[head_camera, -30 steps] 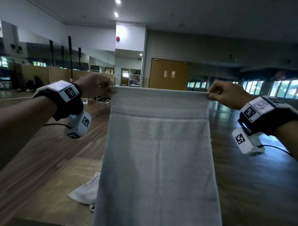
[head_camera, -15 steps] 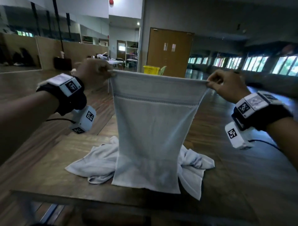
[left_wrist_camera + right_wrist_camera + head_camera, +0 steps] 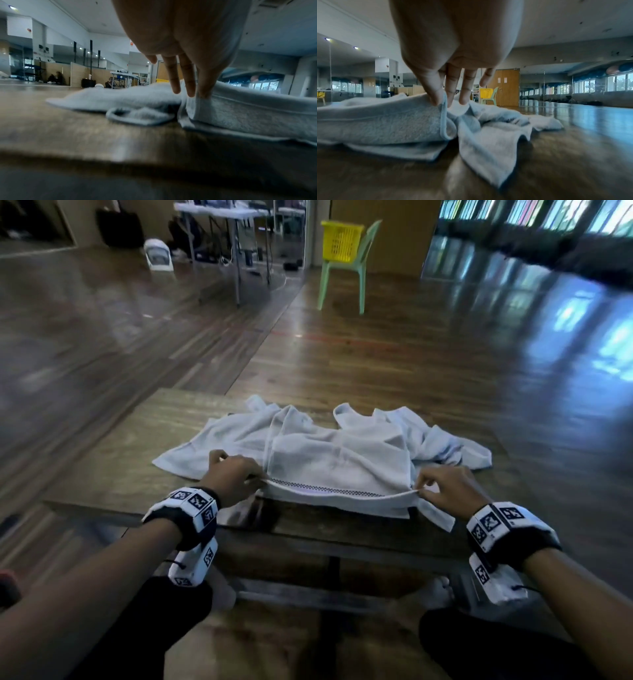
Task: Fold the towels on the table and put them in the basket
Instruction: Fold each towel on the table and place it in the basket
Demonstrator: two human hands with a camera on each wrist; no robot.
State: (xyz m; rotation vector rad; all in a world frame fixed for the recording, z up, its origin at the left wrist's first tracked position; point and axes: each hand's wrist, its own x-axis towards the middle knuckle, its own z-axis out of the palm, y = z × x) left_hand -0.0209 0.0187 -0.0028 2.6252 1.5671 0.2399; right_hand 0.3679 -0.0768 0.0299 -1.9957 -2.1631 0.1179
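Head view: a pale towel [image 3: 339, 470] is laid folded over on the wooden table [image 3: 113, 470], its near edge lying close to the table's near edge. The towel's near left corner is pinched by the left hand [image 3: 233, 479] and its near right corner by the right hand [image 3: 445, 491], thumb and forefinger closed on the hem at each side. A second towel [image 3: 219, 440] is spread crumpled beneath and beyond the first, toward the table's far edge; where one cloth ends and the other begins cannot be told in the bunched folds at the right. A yellow basket [image 3: 340, 241] is seen on a green chair [image 3: 359, 265], well beyond the table's far edge.

Left wrist view: the corner of the towel [image 3: 240, 112] is clamped between thumb and forefinger of the left hand [image 3: 180, 33], while the other fingers [image 3: 173, 75] are held straight and slightly apart above the cloth (the thumb itself is largely hidden behind the hem). The table's near part is blurred.

Right wrist view: the hemmed corner of the towel [image 3: 385, 119] is pinched by the right hand [image 3: 453, 33], the remaining fingers [image 3: 467, 86] kept apart and extended. The basket [image 3: 485, 92] is partly hidden behind them.
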